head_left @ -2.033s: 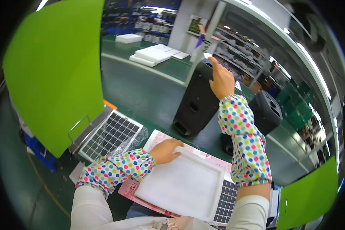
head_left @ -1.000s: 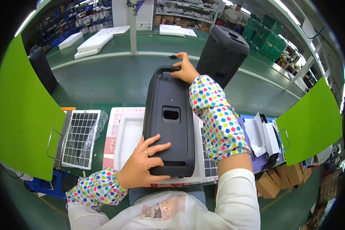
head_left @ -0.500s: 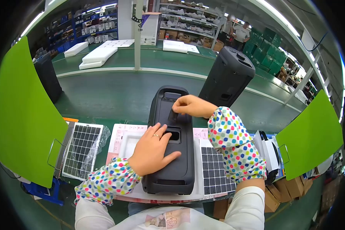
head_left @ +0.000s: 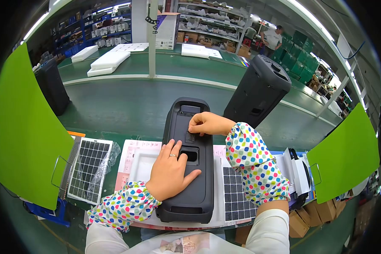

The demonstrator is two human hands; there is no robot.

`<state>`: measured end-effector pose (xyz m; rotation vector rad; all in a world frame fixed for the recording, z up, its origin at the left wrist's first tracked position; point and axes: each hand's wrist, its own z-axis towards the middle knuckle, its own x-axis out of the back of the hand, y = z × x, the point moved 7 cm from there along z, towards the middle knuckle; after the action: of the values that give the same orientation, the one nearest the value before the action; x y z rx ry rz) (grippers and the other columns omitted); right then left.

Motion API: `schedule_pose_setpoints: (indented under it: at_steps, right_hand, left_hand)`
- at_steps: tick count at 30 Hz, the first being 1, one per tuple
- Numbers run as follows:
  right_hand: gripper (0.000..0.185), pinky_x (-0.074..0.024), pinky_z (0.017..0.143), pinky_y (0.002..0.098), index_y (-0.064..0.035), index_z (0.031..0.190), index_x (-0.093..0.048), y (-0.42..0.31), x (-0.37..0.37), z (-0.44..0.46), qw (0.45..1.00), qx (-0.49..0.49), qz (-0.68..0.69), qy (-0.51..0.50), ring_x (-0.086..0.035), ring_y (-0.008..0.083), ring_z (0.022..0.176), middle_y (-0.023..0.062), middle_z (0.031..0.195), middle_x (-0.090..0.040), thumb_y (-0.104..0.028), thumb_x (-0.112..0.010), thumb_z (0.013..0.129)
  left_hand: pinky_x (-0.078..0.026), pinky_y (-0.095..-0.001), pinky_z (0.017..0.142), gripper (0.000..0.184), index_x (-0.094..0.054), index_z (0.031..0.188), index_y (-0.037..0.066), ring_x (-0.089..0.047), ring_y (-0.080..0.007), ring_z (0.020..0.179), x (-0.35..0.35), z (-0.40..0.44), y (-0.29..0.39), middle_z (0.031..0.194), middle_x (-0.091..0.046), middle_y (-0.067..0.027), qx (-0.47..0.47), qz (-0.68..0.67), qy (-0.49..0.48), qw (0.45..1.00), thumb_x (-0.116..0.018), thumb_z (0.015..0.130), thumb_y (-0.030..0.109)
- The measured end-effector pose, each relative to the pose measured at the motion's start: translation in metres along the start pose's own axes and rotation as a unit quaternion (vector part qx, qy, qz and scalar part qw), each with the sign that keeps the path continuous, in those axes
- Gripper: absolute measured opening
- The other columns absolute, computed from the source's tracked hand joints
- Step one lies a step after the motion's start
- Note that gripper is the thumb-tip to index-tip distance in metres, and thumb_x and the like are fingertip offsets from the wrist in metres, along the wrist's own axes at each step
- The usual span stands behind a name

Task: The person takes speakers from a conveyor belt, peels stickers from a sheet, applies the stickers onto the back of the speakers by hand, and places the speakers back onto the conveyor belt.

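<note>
A black box-shaped speaker (head_left: 190,192) lies lengthwise before me, with recessed grips at both ends and a square recess in its face. My left hand (head_left: 168,172), a ring on one finger, rests flat on the speaker with fingers spread beside the recess. Above that recess, my right hand (head_left: 209,124) pinches at the upper edge of a dark label (head_left: 190,137) with fine print. The label lies against the speaker's face; the fingertips partly cover it.
Solar panels (head_left: 90,163) (head_left: 237,192) flank the speaker, over white foam and pink printed card (head_left: 125,171). Another speaker (head_left: 258,91) stands on the conveyor (head_left: 144,99) ahead. Green boards (head_left: 29,131) (head_left: 345,154) rise at both sides. A person (head_left: 271,40) stands beyond.
The dark label hung tilted from my right fingers and now lies flatter on the speaker. My right hand has shifted slightly lower. The upright speaker on the conveyor appears farther right.
</note>
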<state>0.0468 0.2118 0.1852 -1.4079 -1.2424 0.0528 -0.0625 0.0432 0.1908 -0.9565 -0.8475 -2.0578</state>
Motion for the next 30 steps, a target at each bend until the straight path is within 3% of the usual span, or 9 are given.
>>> schedule_pose_setpoints:
  at_steps: [22, 25, 30]
  right_hand:
    - [0.027, -0.0517, 0.079, 0.0263, -0.0020, 0.104, -0.066, -0.0001, -0.0011, 0.0010, 1.000, -0.001, 0.022, 0.003, -0.060, 0.0110, 0.086, 0.0034, 0.094, -0.065, -0.028, -0.068, 0.096]
    - [0.026, -0.0516, 0.079, 0.0263, -0.0021, 0.103, -0.066, -0.0017, -0.0011, -0.0006, 1.000, -0.004, 0.021, 0.003, -0.060, 0.0109, 0.086, 0.0032, 0.094, -0.065, -0.027, -0.068, 0.096]
    - [0.026, -0.0514, 0.079, 0.0261, -0.0022, 0.103, -0.066, -0.0017, -0.0009, -0.0009, 1.000, -0.004, 0.023, 0.004, -0.060, 0.0108, 0.085, 0.0031, 0.094, -0.064, -0.027, -0.068, 0.096]
  left_hand:
    - [-0.037, -0.0565, 0.110, 0.053, -0.066, 0.093, -0.007, -0.045, -0.0519, 0.130, 0.0009, 0.0003, -0.0008, 0.131, -0.054, -0.0367, 0.004, -0.016, 0.009, 1.000, -0.072, 0.086, 0.045]
    - [-0.039, -0.0504, 0.110, 0.052, -0.066, 0.100, -0.007, -0.045, -0.0504, 0.131, 0.0026, 0.0009, 0.0002, 0.133, -0.053, -0.0353, 0.006, -0.001, -0.006, 1.000, -0.074, 0.085, 0.042]
    - [-0.039, -0.0503, 0.110, 0.051, -0.066, 0.100, -0.007, -0.045, -0.0501, 0.131, 0.0017, 0.0008, -0.0002, 0.133, -0.054, -0.0349, 0.007, 0.003, -0.006, 1.000, -0.074, 0.085, 0.041]
